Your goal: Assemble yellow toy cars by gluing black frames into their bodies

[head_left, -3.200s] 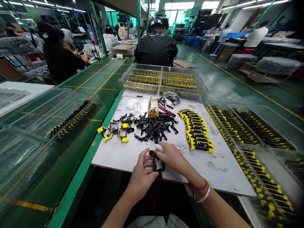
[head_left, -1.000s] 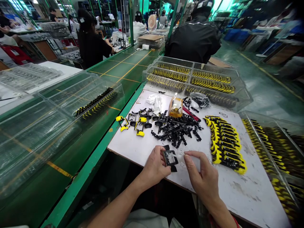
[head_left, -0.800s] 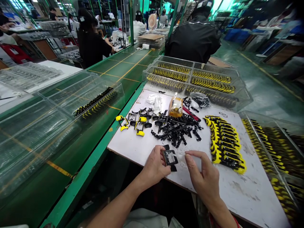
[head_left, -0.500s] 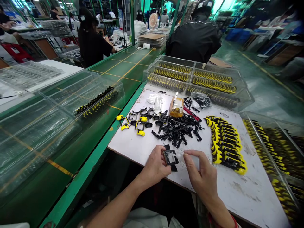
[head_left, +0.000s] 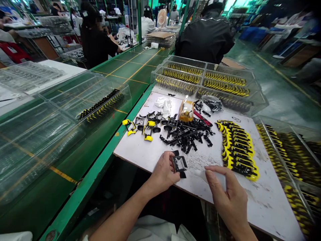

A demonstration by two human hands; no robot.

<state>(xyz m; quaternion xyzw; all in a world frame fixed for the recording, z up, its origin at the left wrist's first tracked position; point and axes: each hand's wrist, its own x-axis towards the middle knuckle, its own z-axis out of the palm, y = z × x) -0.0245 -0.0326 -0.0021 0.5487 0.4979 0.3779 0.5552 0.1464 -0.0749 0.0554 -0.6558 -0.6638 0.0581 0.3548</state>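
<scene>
My left hand point(head_left: 163, 174) grips a small black plastic frame part point(head_left: 179, 164) near the front edge of the white work board point(head_left: 140, 154). My right hand point(head_left: 229, 195) hovers a little to the right of it, fingers curved and apart, holding nothing that I can see. A heap of loose black parts point(head_left: 187, 134) lies just beyond the hands. To the right, a row of finished yellow-and-black pieces point(head_left: 237, 150) runs down the board. A few yellow-wheeled frames point(head_left: 140, 127) sit at the board's left.
Clear trays with yellow-and-black pieces point(head_left: 200, 82) stand at the back and along the right point(head_left: 288, 147). A green conveyor point(head_left: 75, 134) carries clear trays at left. A small amber box point(head_left: 187, 112), a white cloth point(head_left: 163, 102) and a plastic bag point(head_left: 212, 103) lie behind the heap. People work beyond.
My right hand has drawn back to the right and down, away from the black frame part. My left hand still holds the part in about the same place.
</scene>
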